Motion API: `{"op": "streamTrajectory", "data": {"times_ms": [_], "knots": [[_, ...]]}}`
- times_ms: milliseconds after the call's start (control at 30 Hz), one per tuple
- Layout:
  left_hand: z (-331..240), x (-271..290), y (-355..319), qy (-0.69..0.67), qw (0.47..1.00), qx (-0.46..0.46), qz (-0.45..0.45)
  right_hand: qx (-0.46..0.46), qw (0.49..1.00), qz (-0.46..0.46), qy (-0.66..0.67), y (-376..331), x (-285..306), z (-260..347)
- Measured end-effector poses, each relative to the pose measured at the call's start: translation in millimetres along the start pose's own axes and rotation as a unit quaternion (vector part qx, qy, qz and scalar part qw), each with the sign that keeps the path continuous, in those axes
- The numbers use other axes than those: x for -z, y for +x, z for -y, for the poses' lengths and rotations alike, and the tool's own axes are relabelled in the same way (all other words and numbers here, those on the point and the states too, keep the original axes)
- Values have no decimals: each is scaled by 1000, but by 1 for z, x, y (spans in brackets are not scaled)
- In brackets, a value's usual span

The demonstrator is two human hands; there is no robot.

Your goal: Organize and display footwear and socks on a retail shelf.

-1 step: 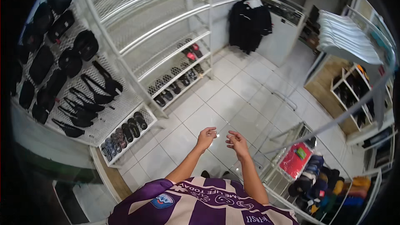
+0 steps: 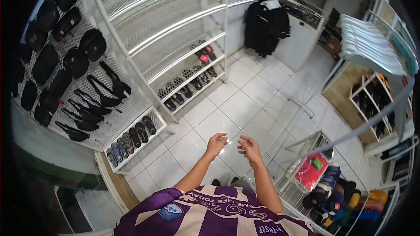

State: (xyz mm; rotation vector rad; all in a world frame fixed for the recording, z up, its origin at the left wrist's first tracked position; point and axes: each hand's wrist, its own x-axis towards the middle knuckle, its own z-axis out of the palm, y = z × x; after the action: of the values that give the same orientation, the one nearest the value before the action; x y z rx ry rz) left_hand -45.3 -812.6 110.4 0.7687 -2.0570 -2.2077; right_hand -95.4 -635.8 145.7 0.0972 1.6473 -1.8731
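My left hand (image 2: 217,144) and my right hand (image 2: 248,147) are held up in front of me, a small gap between them. Both are empty, with loosely bent fingers spread apart. Neither touches anything; white floor tiles (image 2: 204,124) show below and beyond them. Nearest on the left is a low white rack (image 2: 149,142) with a row of sandals (image 2: 134,136). To the right of my right hand, a red plastic-wrapped package (image 2: 309,171) lies on a wire rack, a small green item on top of it.
Black bags (image 2: 59,83) hang on a mesh panel at left. A tall white shelf (image 2: 144,46) holds sandals low down. Black shirts (image 2: 266,26) hang at the back beside a white counter (image 2: 294,46). Caps (image 2: 337,192) fill a rack at right, near hanging pale-blue hangers (image 2: 369,41).
The view has shifted slightly, so the surroundings sit a little further right in the picture. My hands keep the same pose.
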Motion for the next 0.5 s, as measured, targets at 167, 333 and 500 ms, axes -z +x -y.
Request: {"op": "streamTrajectory", "data": {"times_ms": [167, 333, 500], "knots": [[-8, 51, 42, -30, 997, 20, -71, -12, 997, 66, -45, 90, -48, 25], [-12, 69, 116, -28, 994, 45, -97, -41, 994, 75, -63, 204, -60, 39], [5, 81, 229, -8, 989, 84, -120, -73, 990, 67, -96, 352, -71, 36]]}}
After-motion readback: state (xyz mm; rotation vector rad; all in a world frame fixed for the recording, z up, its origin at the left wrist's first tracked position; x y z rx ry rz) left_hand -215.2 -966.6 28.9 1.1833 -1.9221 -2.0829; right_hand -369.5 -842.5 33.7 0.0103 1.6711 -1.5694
